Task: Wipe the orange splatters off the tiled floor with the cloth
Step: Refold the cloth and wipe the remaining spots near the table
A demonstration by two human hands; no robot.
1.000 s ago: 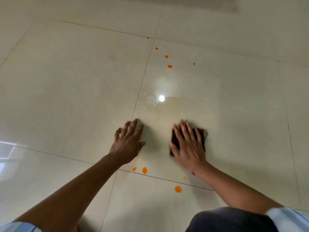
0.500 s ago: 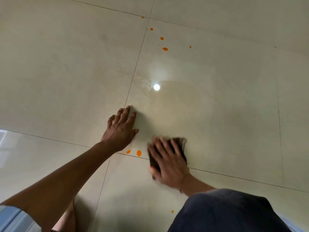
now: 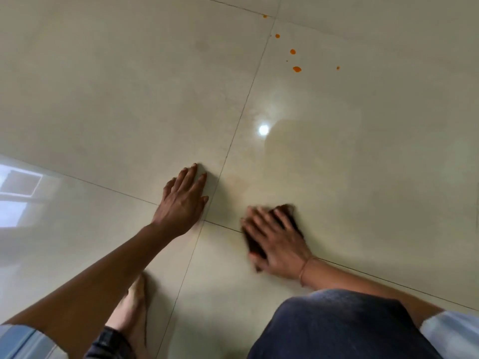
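Observation:
My right hand (image 3: 277,242) presses flat on a dark cloth (image 3: 287,216), which lies on the glossy beige tiled floor (image 3: 129,86) across a grout line; most of the cloth is hidden under my fingers, and the hand is blurred. My left hand (image 3: 182,203) rests flat on the floor to the left of it, fingers spread, holding nothing. Several orange splatters (image 3: 296,69) dot the tile far ahead at the upper right. No orange spots show between or near my hands.
My bent knee in dark fabric (image 3: 337,327) fills the lower right. A bare foot (image 3: 132,307) is on the floor under my left forearm. A ceiling light's reflection (image 3: 263,129) glares on the tile ahead; a window reflection shows at the left edge.
My right hand slid the cloth back towards me and across the grout line. The two orange spots next to my left hand and the spot below the grout line are no longer visible.

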